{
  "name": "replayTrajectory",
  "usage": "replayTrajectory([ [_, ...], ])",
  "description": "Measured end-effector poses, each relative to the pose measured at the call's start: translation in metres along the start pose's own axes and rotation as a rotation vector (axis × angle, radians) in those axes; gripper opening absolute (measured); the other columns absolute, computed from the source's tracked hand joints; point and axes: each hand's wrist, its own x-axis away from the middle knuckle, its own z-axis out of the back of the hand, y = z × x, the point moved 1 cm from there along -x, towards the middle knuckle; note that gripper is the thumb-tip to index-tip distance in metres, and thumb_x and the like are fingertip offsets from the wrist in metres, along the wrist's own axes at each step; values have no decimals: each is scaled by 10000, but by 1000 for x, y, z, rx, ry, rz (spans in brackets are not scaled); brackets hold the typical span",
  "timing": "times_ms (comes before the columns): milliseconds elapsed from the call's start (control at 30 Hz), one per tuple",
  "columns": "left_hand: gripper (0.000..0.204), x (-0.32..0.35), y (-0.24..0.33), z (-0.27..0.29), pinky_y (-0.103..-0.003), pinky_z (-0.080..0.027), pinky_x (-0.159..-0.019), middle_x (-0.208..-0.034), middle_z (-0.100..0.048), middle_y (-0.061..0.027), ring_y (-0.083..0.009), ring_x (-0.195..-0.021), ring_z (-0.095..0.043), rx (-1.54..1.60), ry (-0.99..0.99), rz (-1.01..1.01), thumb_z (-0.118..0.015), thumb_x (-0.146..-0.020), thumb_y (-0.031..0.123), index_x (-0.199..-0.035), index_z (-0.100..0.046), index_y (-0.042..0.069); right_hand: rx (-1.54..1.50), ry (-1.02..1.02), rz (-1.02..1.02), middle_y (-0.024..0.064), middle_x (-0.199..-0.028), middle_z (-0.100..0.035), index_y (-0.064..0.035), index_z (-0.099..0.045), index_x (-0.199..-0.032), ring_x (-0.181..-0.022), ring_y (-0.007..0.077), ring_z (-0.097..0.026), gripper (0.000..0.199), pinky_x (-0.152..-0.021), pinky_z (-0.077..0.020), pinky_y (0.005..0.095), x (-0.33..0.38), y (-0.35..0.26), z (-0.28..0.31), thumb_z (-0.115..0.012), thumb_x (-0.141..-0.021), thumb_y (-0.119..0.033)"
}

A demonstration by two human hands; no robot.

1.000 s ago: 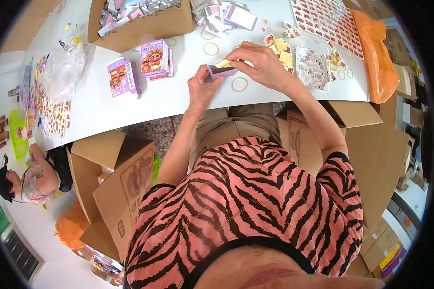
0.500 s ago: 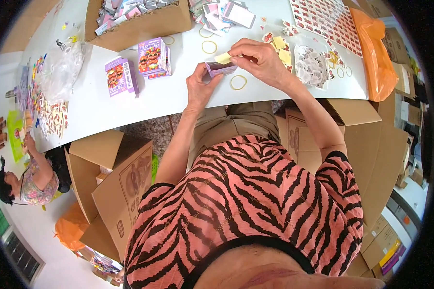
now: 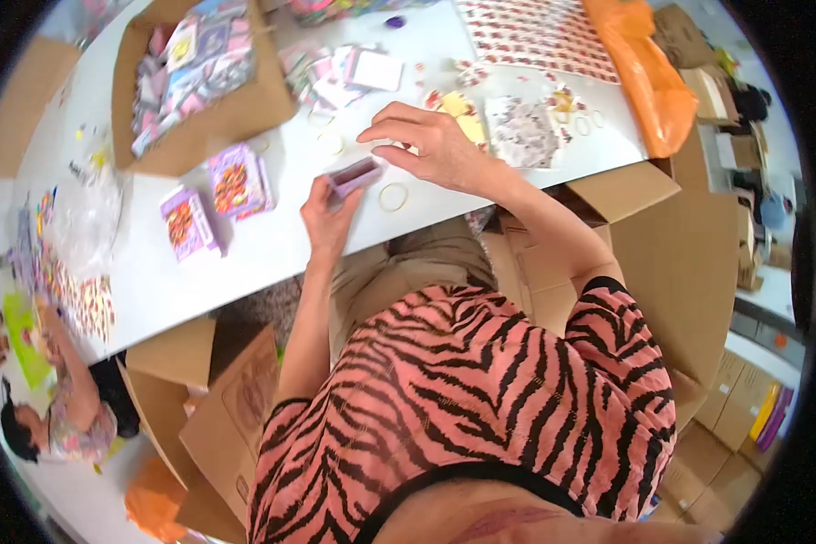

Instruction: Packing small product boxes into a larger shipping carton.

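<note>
My left hand (image 3: 328, 227) grips a small open-topped purple carton (image 3: 343, 186) above the table's front part, its dark inside facing up. Just to the right of the carton's mouth hovers my right hand (image 3: 440, 150), fingers apart and nothing visible in them. A loose rubber band (image 3: 393, 197) lies on the table below it. Beyond that hand are pale yellow paper slips (image 3: 465, 116) and a clear tray of grey-and-white small pieces (image 3: 521, 131). Left of my hands stand a stack of purple printed cartons (image 3: 236, 184) and a single purple carton (image 3: 187, 225).
A large cardboard box (image 3: 213, 145) full of small packets stands at the back left, with loose cards (image 3: 372, 70) beside it. A sticker sheet (image 3: 539, 36) and an orange plastic bag (image 3: 648, 91) lie at right. Another person (image 3: 72, 412) works at far left. Open cartons (image 3: 671, 245) flank me.
The yellow slip that my right hand held at the carton's mouth is no longer visible, and that hand's fingers have opened. The whole view has shifted and turned.
</note>
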Motion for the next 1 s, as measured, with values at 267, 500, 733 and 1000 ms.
replayTrajectory([
  [267,258,-16,-1,-3,-253,-488,-773,-918,-672,-66,-111,-824,-606,73,26,5,-716,-769,15,-989,-582,-1,-40,186,-361,10,-912,-650,-47,-674,-1014,-774,62,-561,153,-657,-461,217,12,72,92,-599,-880,-43],
  [500,312,-16,4,-3,-262,-485,-822,-984,-648,-64,-112,-876,-603,-152,-29,86,-687,-787,-10,-1073,-565,-23,338,39,-435,58,-888,-688,-73,-678,-996,-763,127,-631,154,-666,-501,263,22,181,115,-618,-865,-124],
  [733,270,-18,-5,-6,-275,-497,-685,-832,-683,-89,-121,-731,-620,-137,46,-5,-732,-758,107,-953,-574,6,341,-57,-309,87,-858,-677,-98,-647,-1057,-715,212,-649,216,-651,-518,326,-35,225,74,-613,-848,-143],
  [1000,244,-14,7,-7,-294,-502,-704,-862,-684,-126,-165,-764,-643,-193,45,66,-712,-769,98,-956,-585,8,266,438,-141,100,-919,-662,-90,-645,-1043,-739,217,-650,209,-664,-514,315,-108,206,55,-599,-839,-83],
])
